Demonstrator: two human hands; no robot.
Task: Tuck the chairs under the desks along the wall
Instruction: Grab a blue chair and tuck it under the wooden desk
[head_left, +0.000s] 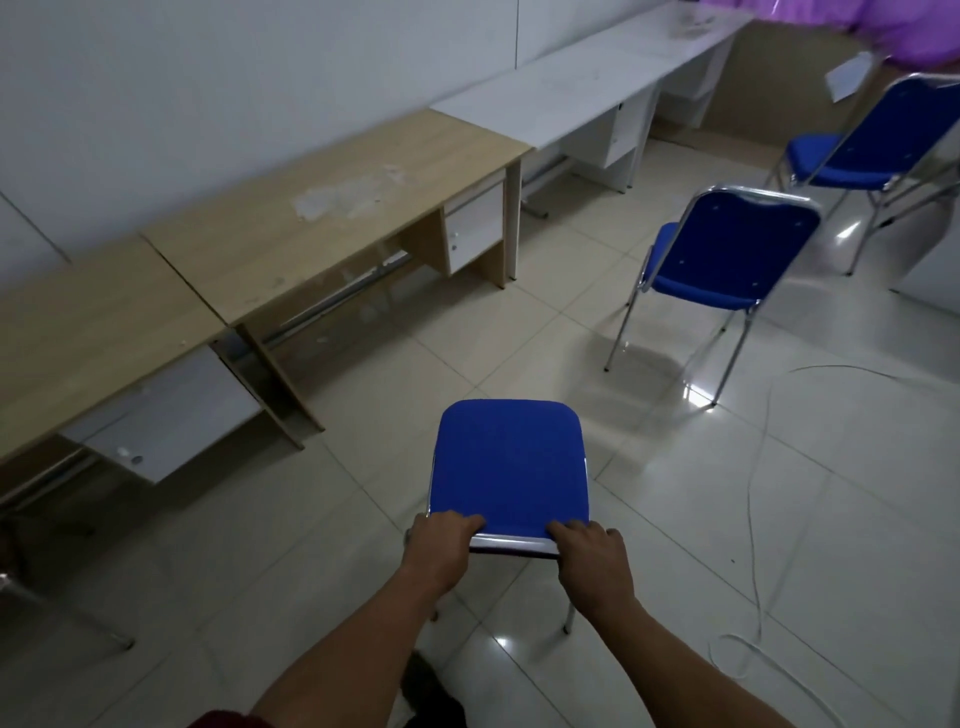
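A blue padded chair (511, 462) with a chrome frame stands on the tiled floor right in front of me, its seat pointing away. My left hand (441, 543) and my right hand (589, 556) both grip the top rail of its backrest. A wooden desk (322, 218) with a white drawer stands along the wall ahead on the left, a second wooden desk (88, 332) nearer on the left, and white desks (571, 88) further along. The chair is about a metre out from the wooden desks.
Two more blue chairs stand out in the room, one (727, 260) at mid right and one (872, 140) at the far right. A white cable (753, 499) snakes over the floor on the right. A white cabinet corner (935, 275) shows at the right edge.
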